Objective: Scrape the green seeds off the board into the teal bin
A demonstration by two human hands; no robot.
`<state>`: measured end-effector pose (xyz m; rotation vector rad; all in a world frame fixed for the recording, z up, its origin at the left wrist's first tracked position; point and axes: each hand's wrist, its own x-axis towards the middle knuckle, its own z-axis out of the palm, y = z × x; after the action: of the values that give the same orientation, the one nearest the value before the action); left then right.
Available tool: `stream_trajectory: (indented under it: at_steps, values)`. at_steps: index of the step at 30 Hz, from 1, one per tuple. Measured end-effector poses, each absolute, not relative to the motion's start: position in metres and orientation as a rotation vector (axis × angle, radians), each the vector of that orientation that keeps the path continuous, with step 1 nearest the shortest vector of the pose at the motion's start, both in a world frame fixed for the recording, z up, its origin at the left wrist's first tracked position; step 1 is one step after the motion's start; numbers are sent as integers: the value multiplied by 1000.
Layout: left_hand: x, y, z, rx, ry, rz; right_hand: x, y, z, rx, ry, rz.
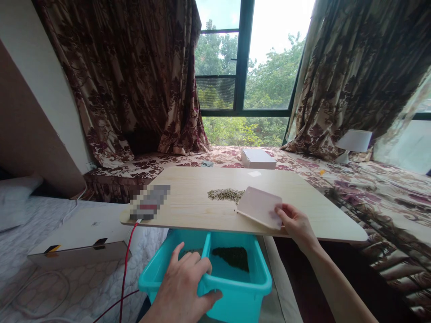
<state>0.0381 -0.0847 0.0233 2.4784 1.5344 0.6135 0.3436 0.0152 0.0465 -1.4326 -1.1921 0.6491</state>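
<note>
My right hand (296,224) pinches the right edge of a thin, whitish rectangular plastic lid (259,206), tilted over the wooden board. The lid's left side is beside a small spread of greenish seeds or beans (224,194) on the board. Below the board's near edge stands a turquoise divided bin (242,285). My left hand (188,278) grips its near rim at the divider, thumb in front and fingers over the top. A dark green heap of small grains (232,258) lies in the right compartment. A few grains show in the left one, partly hidden by my hand.
The pale wooden board (188,179) bears a pixelated flat device (150,202) with a red cable (126,264), and a white paper piece (255,173). Behind it are a white box (258,158) and a lamp (355,141). A white carton (84,231) lies on the bed at left.
</note>
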Motion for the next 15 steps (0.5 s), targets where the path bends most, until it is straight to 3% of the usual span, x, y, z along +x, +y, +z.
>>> stream_trajectory:
  at_steps: [8, 15]
  values:
    - [35, -85, 26, 2464, 1594, 621, 330, 27, 45, -1353, -1274, 688]
    - [40, -89, 32, 2499, 1625, 672, 330, 1, 61, -1277, -1438, 1001]
